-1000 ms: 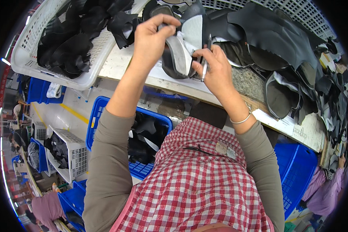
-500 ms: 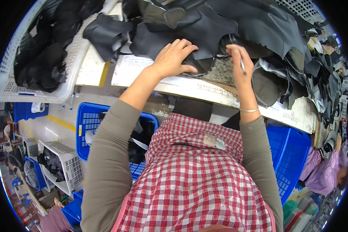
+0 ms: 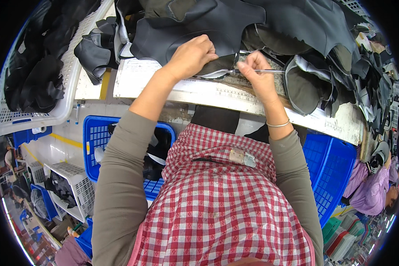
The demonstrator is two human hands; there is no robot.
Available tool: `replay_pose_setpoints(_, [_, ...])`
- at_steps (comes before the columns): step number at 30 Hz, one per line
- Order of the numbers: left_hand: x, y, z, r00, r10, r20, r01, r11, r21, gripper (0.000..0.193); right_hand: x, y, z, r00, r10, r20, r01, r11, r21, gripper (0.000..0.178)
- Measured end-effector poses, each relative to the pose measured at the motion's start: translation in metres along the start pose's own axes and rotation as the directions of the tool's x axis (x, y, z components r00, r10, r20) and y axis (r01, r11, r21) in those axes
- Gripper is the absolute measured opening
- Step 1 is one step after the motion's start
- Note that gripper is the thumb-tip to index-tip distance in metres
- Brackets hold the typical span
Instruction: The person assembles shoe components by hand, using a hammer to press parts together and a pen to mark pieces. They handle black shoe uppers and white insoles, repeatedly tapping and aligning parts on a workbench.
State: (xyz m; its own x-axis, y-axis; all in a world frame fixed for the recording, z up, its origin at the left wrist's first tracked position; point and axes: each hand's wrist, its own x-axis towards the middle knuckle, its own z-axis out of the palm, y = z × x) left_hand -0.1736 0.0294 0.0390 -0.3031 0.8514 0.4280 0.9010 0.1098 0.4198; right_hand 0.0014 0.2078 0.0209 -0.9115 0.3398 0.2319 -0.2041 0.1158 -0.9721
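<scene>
My left hand (image 3: pixel 191 58) is closed, its fingers curled at the near edge of a black leather-like piece (image 3: pixel 190 29) with a pointed-shoulder outline. A dark underside shows below that edge. In my right hand (image 3: pixel 259 76), thumb and fingers pinch a slim silver pen-like tool (image 3: pixel 271 71), held nearly level. Its left end reaches the piece's edge beside my left hand. Under my right hand lies a worn speckled block (image 3: pixel 241 80), next to a white board (image 3: pixel 248 100) with ruler-like marks. Further black pieces (image 3: pixel 308 84) with grey backing lie stacked on the right.
A white basket (image 3: pixel 75 66) full of black pieces stands at the left. Blue crates (image 3: pixel 89 137) (image 3: pixel 326 177) sit below the table's edge on both sides. Another person in a pink checked sleeve (image 3: pixel 372 190) is at the far right.
My left hand has gone from spread flat to curled at the edge. My right hand has come down and left, turning the tool level toward the piece.
</scene>
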Motion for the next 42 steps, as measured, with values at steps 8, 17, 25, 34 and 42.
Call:
replay_pose_setpoints(8, [-0.003,0.010,0.002,0.997,-0.027,0.069,0.019,0.993,0.117,0.024,-0.001,-0.009,0.006,0.999,0.046,0.015,-0.047,0.998,0.039,0.020])
replay_pose_setpoints(17, [-0.001,-0.008,0.007,0.998,-0.057,0.033,0.058,0.998,-0.026,0.018,0.003,0.002,0.030,0.988,-0.038,-0.153,-0.012,0.950,-0.312,0.029])
replay_pose_setpoints(25, [-0.005,-0.005,0.009,0.997,-0.074,-0.014,0.073,0.994,-0.080,0.018,0.005,0.008,0.030,0.992,0.009,-0.124,-0.053,0.931,-0.362,0.033])
replay_pose_setpoints(34, [-0.005,0.003,-0.012,1.000,0.013,0.007,-0.011,0.985,-0.173,0.021,-0.001,0.007,0.020,0.987,-0.013,-0.159,-0.007,0.992,-0.127,0.023])
replay_pose_setpoints(42, [-0.108,-0.135,-0.196,0.382,-0.242,-0.892,0.586,0.810,0.032,0.040,-0.007,-0.039,0.046,0.843,-0.319,0.432,0.522,0.675,-0.520,0.037])
